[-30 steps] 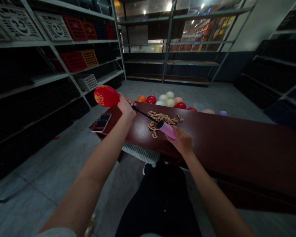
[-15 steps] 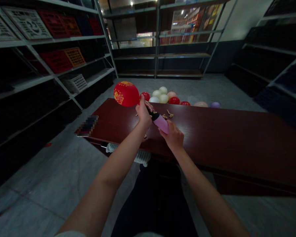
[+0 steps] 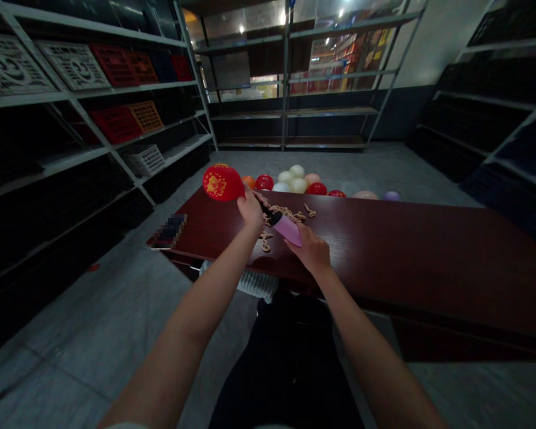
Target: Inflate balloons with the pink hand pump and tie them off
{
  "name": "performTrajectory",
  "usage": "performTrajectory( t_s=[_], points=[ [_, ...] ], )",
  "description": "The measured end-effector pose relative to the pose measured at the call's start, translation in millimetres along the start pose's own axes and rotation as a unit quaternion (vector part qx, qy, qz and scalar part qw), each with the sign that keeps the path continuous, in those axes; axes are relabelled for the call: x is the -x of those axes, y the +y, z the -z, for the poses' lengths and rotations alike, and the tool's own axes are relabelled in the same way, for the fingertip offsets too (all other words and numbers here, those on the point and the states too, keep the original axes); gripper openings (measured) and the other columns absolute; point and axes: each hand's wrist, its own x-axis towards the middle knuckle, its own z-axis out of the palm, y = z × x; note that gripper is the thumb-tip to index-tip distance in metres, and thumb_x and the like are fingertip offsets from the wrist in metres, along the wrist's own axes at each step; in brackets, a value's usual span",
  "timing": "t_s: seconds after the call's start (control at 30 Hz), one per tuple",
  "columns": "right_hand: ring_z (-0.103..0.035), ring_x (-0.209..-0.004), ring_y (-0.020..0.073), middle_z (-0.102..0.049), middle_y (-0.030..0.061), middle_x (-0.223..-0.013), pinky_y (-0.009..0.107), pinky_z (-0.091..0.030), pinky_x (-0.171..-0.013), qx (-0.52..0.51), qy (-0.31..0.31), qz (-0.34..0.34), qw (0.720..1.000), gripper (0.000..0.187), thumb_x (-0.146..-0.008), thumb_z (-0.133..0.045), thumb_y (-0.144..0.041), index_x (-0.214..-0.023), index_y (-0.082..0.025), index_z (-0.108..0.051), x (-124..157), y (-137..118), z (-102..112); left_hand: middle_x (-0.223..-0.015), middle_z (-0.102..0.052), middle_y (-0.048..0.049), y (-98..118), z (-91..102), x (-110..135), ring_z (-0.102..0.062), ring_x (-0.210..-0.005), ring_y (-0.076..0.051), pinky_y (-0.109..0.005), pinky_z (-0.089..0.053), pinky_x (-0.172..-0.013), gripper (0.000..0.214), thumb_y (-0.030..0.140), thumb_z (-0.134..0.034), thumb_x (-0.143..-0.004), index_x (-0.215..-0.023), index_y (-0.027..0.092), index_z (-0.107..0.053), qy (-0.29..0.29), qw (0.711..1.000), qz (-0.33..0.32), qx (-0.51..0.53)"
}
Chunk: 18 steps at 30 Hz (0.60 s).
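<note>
A red balloon (image 3: 222,182) with yellow printing is partly inflated above the left part of the table. My left hand (image 3: 251,208) is closed around its neck, where it meets the black nozzle end of a pink hand pump (image 3: 287,230). The neck itself is mostly hidden by my fingers. Wrapped round the rear of the pump is my right hand (image 3: 312,249). Beneath and beyond the pump, small beige twisted pieces (image 3: 290,213) lie scattered on the table; their kind is hard to make out.
The dark red wooden table (image 3: 406,250) stretches to the right. A blurred-out phone-like object (image 3: 170,231) lies on its left corner. Several inflated balloons (image 3: 297,186) sit beyond the far edge. Metal shelves with crates (image 3: 116,122) stand left; more racks (image 3: 286,113) stand behind.
My view has tilted up slightly. Both hands have shifted a little left with the balloon and pump, and more of the beige pieces show. Both grips are kept.
</note>
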Motion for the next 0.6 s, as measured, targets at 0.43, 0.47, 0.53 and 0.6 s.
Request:
performTrajectory(
  t_s=[0.43,0.47,0.53,0.6],
  points=[
    [-0.070,-0.082,0.0214,-0.074,0.0107,-0.106,0.030,-0.047,-0.065,-0.015,0.006,0.086,0.996,0.047,-0.094,-0.060,-0.045,-0.131,-0.015,-0.056,3.6,-3.7,4.0,-0.049,-0.036,0.0081,90.9,42.0,-65.3,-0.035,-0.034,-0.006,-0.019,-0.029,-0.037,0.052,0.065,-0.051,-0.095,-0.070,0.022,-0.035,0.113,0.993,-0.027,0.018],
    [-0.070,-0.082,0.0214,-0.074,0.0105,-0.105,0.031,-0.047,-0.065,-0.012,0.005,0.080,0.997,0.047,-0.094,-0.060,-0.045,-0.130,-0.016,-0.057,3.7,-3.1,4.1,-0.049,-0.036,0.0080,90.5,40.0,-65.4,-0.035,-0.034,-0.006,-0.019,-0.029,-0.037,0.053,0.066,-0.051,-0.094,-0.070,0.022,-0.035,0.110,0.993,-0.030,0.019],
    [-0.069,-0.081,0.0216,-0.074,0.0099,-0.103,0.031,-0.046,-0.064,0.002,0.001,0.063,0.998,0.045,-0.094,-0.060,-0.047,-0.127,-0.016,-0.058,3.6,-1.5,4.4,-0.049,-0.035,0.0078,86.7,34.3,-64.1,-0.036,-0.035,-0.006,-0.019,-0.029,-0.037,0.053,0.065,-0.050,-0.095,-0.069,0.022,-0.034,0.107,0.993,-0.038,0.023],
    [-0.068,-0.079,0.0216,-0.073,0.0097,-0.100,0.030,-0.044,-0.063,0.020,0.000,0.046,0.999,0.044,-0.094,-0.060,-0.048,-0.125,-0.017,-0.058,3.0,0.5,5.0,-0.049,-0.036,0.0074,80.9,27.2,-61.9,-0.036,-0.035,-0.006,-0.019,-0.029,-0.037,0.052,0.063,-0.049,-0.096,-0.069,0.021,-0.035,0.106,0.993,-0.047,0.027]
  ],
)
